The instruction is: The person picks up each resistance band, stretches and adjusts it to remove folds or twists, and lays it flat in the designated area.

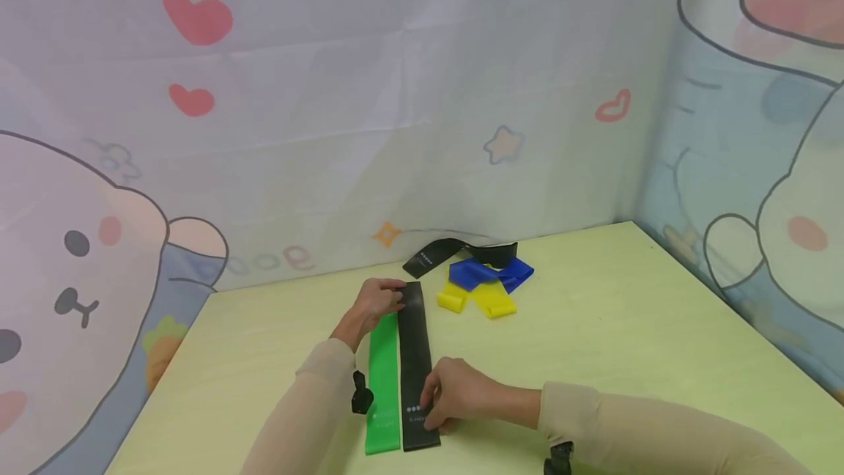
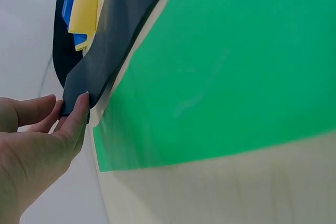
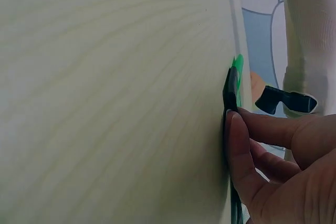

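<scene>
Both grips grasping: left hand (image 1: 379, 300) pinches black band's (image 1: 415, 350) far end, right hand (image 1: 459, 391) its near end. Band spans hand to hand, just right of green band (image 1: 384, 369), long axis near-to-far, roughly parallel to green. Left hand is nearer green's far end. Yellow band (image 1: 496, 299), blue band (image 1: 468, 273), second black (image 1: 435, 255): right of and beyond green's far end.

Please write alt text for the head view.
A black band, far end in the left hand, near part in the right hand, runs beside a green band on a table. Toward the back lie a blue band, yellow band and second black band.
</scene>
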Available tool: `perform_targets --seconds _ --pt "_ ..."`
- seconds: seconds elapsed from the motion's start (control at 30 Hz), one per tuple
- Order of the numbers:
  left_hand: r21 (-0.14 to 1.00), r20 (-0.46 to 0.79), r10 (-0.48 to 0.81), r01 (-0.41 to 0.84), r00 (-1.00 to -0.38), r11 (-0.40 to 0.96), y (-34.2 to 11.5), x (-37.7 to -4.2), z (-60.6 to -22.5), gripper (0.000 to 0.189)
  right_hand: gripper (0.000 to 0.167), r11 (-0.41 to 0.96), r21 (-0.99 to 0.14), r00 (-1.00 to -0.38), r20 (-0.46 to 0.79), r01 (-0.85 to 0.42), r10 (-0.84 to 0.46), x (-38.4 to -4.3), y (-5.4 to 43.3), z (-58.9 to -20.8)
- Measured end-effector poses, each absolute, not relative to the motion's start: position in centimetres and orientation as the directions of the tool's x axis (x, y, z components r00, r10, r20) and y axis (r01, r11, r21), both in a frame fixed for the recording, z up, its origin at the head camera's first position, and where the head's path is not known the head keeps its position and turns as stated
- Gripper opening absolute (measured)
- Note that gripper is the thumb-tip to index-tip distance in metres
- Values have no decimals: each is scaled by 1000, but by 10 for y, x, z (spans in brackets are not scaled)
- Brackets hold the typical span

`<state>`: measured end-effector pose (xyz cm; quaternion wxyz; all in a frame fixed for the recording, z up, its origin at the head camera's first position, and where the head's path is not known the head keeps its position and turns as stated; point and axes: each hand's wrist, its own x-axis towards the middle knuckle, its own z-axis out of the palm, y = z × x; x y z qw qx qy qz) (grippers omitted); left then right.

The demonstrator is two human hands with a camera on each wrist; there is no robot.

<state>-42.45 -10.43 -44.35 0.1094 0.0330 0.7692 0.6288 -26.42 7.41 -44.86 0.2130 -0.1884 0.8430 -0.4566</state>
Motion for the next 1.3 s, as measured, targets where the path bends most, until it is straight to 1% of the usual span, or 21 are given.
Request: perform_targets --seconds 0.4,0.8,1.3 --pt "973 -129 195 -86 -972 212 -108 -424 -447 38 15 560 -798 -823 -154 -223 -547 -266 73 -450" --pt "963 -142 224 -83 -964 256 -106 -426 -449 38 13 572 -783 -809 -161 -243 -565 -265 74 -449" --pt "961 -146 251 -78 -957 264 -104 -425 -450 39 13 604 -753 -809 -170 -262 -563 -264 73 -448"
